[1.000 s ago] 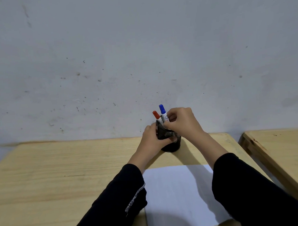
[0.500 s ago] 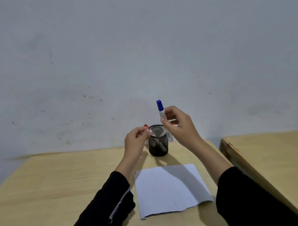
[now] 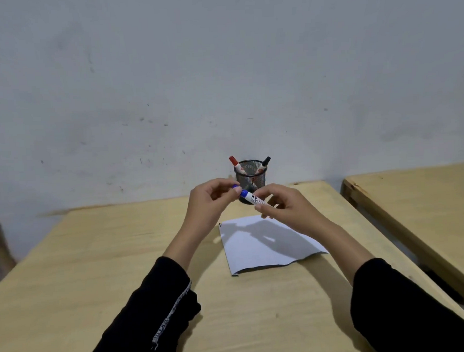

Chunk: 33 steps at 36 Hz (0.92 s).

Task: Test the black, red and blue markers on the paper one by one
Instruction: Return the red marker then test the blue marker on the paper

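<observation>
Nearest me, both forearms in black sleeves run off the bottom edge, so elbows are cut off; the white print down the left cuff is too blurred to read. The wooden table (image 3: pixel 96 261) fills the near ground, w/ its near edge out of frame. A second table (image 3: pixel 425 194) sits to the right, apart by a dark gap, mostly cropped by the right edge.

Mid-table, right of centre, the paper (image 3: pixel 266 246) lies flat, near edge ragged/curled, hand shadows across it. I can't make out any marks on it, apart from a tiny dark speck at its far-left corner.

Above the paper's far edge my 2 hands hold the blue marker (image 3: pixel 249 197) in the air, roughly level, tilted down to the right. Left hand (image 3: pixel 210 200) has fingertips pinched round the blue cap end, other fingers loosely curled. Right hand (image 3: pixel 282 208) grips the white barrel between thumb & fingers; the marker's tail is hidden inside that grip. Label on barrel is there but unreadable. Can't tell if the cap is seated or partly off.

Farther back, near the wall, the mesh pen cup (image 3: pixel 250 176) stands upright, its base hidden behind hands & marker. In it: red marker (image 3: pixel 235 163) leaning left, black marker (image 3: pixel 264 163) leaning right, caps poking above the rim, lower barrels only dimly seen through mesh
</observation>
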Tool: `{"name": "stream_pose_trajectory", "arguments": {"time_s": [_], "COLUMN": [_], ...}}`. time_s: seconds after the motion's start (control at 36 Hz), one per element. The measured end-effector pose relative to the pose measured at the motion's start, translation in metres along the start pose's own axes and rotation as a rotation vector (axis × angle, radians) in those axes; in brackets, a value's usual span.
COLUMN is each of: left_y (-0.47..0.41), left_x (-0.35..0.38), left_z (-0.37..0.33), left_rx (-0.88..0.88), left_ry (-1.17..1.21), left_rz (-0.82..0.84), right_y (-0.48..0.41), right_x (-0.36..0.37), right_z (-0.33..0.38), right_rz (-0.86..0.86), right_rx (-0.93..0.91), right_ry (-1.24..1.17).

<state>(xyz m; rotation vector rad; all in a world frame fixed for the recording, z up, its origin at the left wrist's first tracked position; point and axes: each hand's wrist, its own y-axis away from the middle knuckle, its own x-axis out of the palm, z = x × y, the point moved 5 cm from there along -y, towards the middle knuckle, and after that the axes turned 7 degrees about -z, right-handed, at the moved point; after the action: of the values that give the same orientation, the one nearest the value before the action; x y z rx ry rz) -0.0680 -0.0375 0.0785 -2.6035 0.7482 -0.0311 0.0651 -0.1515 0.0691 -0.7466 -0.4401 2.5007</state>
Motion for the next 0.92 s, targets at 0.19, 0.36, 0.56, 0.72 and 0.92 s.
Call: {"name": "stream_pose_trajectory", "arguments": {"time_s": [0.19,0.36,0.56,0.72,0.92], "left_y": [0.018,0.029,0.026,0.019,0.011], "left_x": [-0.025,-0.015,0.001,-0.013,-0.026], "left_z": [0.021,0.03,0.024,0.035,0.046], "left_rx": [-0.108,-0.195,-0.202,-0.241,-0.303], "left_ry": [0.2,0.315,0.309,0.277,0.324], "left_rz": [-0.182,-0.135,-0.024,-0.072,-0.068], "right_y": [0.016,0.021,0.012,0.001,-0.012], "right_x": [-0.009,0.002,0.033,0.048,0.058], "right_z": [-0.021,-0.031,-0.02,-0.022,-0.021], "right_rz": [-0.117,-0.35,-0.332,-0.318,-0.26], "right_rx": [0.1,0.261,0.298,0.318,0.291], "right_ry": [-0.237,-0.897,-0.902,-0.906,-0.859]}}
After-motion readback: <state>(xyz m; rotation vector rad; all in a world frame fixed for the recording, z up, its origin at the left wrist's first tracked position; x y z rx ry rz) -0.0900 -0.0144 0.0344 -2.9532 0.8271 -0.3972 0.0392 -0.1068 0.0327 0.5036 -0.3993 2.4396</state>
